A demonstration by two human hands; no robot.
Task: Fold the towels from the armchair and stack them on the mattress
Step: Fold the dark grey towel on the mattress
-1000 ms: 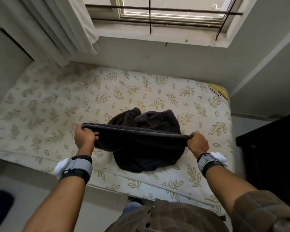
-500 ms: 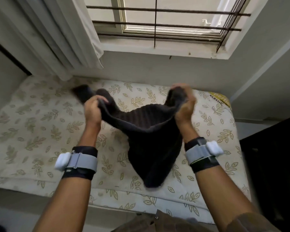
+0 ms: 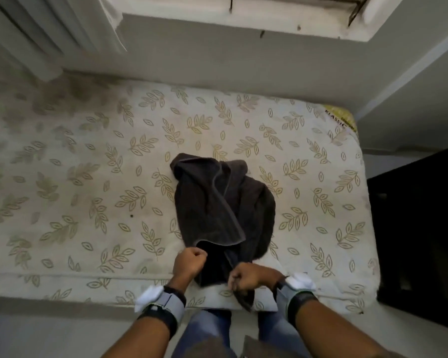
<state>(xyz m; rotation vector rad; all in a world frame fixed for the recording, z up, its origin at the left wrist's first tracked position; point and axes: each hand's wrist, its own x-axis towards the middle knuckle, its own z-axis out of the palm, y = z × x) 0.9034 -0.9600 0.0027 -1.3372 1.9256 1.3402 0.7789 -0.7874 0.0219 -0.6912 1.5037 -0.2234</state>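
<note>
Lower frame, nearest the viewer: blue-jeaned legs (image 3: 210, 329) and two forearms, each with a grey and black wrist band carrying a white module (left wrist band (image 3: 163, 303), right wrist band (image 3: 296, 293)). Above these, the left hand (image 3: 189, 262) is curled into a fist on the near edge of the towel (image 3: 217, 202); the right hand (image 3: 251, 277) is closed round a near corner, a short tail of cloth hanging below it over the bed's front edge. The towel is dark brown terry with a flat hemmed border, rumpled and partly doubled over itself, lying at centre frame on the mattress (image 3: 88, 177). The mattress is cream with a gold leaf print; a yellow label (image 3: 339, 120) at its upper right corner reads "KLASSIC". Beyond: a pale curtain (image 3: 49, 29) upper left, a window ledge (image 3: 243, 16) at top, dark furniture (image 3: 419, 223) at right.
</note>
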